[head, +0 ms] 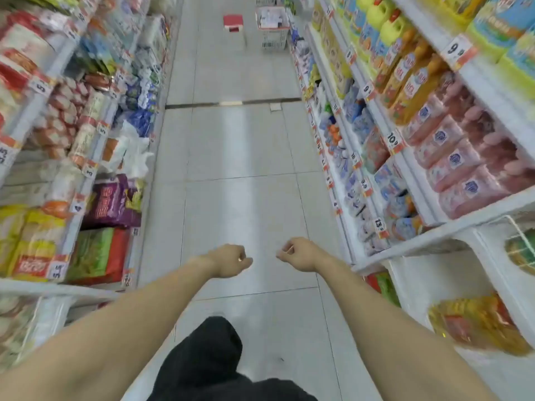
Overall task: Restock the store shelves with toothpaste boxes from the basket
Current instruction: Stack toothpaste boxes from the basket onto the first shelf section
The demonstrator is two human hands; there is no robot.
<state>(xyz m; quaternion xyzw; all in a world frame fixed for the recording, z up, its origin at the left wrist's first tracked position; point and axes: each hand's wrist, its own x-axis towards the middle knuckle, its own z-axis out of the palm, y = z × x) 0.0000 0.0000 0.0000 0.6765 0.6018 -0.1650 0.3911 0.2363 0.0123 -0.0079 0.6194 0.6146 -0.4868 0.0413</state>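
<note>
I stand in a store aisle with both arms stretched out over the tiled floor. My left hand (230, 260) is curled into a loose fist and holds nothing. My right hand (299, 253) is also curled shut, empty, a short gap to the right of the left one. Far down the aisle a wire basket (273, 26) with a red rim stands by the right shelves, with white boxes inside. A small red and white stool (233, 23) sits to its left. Whether those boxes are toothpaste is too blurred to tell.
Stocked shelves line both sides: bagged goods on the left shelves (86, 175), bottles and pink packs on the right shelves (405, 157). The tiled floor (240, 146) runs between them toward the basket. My dark trouser leg (208, 351) shows below.
</note>
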